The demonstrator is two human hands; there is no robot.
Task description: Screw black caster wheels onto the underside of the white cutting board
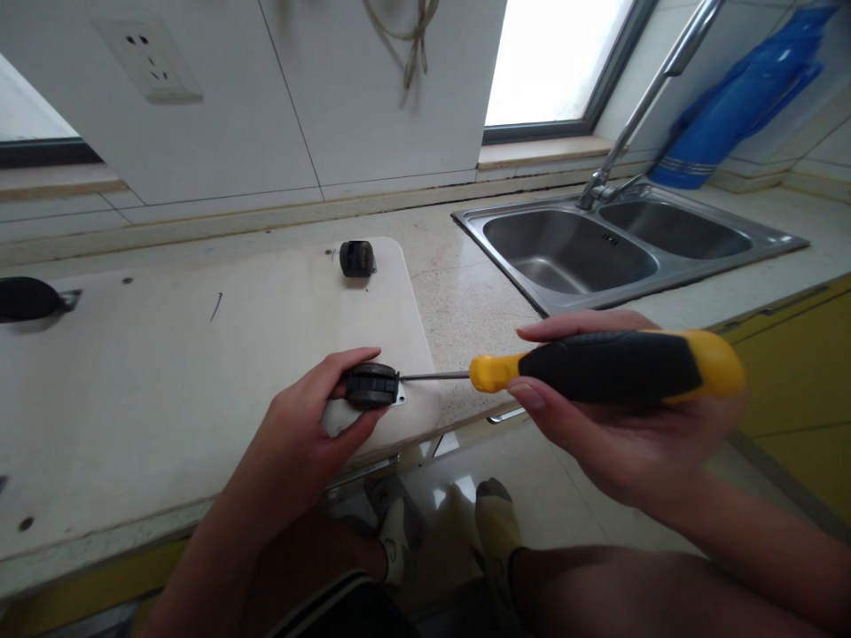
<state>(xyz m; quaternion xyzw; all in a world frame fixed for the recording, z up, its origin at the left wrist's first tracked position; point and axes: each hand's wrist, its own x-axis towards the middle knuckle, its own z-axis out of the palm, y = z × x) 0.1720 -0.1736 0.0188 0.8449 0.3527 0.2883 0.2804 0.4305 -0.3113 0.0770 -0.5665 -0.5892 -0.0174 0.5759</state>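
Yellow-and-black, the screwdriver (612,365) sits gripped in the right hand (618,443), its tip at the caster (372,385) that the left hand (309,403) clasps on the board (160,372). Screw-turning seems underway; the next turn calls for straight pressure. Beyond the left hand sits another caster (357,259).

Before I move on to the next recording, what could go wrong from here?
The tip of the screwdriver, right at the side of the near caster, could slip and jab the left grip around that caster. Pushing might also shift the white board, which lies close to the front edge of the counter.
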